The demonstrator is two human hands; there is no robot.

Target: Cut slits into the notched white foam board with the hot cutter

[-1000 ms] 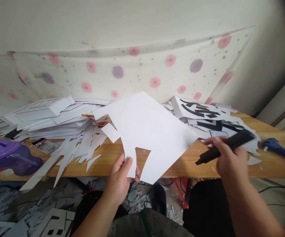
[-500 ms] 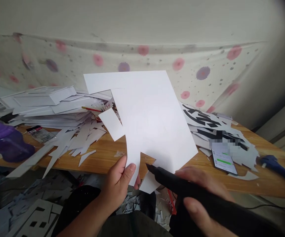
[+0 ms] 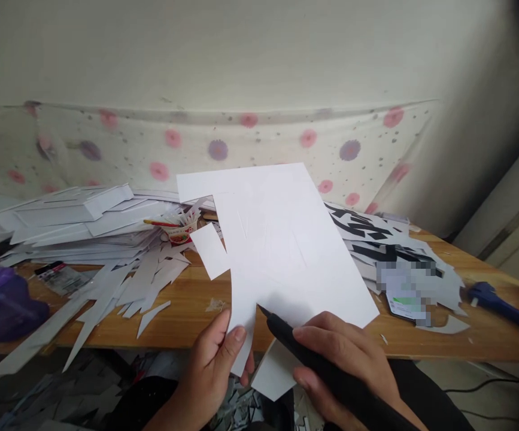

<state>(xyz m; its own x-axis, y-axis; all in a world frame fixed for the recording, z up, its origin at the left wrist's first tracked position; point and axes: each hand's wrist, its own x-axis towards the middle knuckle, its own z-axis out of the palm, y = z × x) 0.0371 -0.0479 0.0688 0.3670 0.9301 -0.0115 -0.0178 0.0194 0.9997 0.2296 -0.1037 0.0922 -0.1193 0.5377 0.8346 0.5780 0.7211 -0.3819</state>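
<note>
By the left hand [image 3: 214,359], the narrow lower strip of a notched white sheet [image 3: 281,245] is pinched between thumb and fingers; by the right hand [image 3: 353,353], a black pen-shaped tool [image 3: 319,366] is gripped, its tip at the notch, contact not determinable. The sheet is held over the front edge of the wooden bench [image 3: 179,293]. Should the sheet flex, the tip could be deflected toward the left thumb. White offcuts [image 3: 100,311] overhanging that edge could be dislodged if knocked.

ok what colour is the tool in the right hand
The pen-like tool is black, clearest in the head view.
</note>
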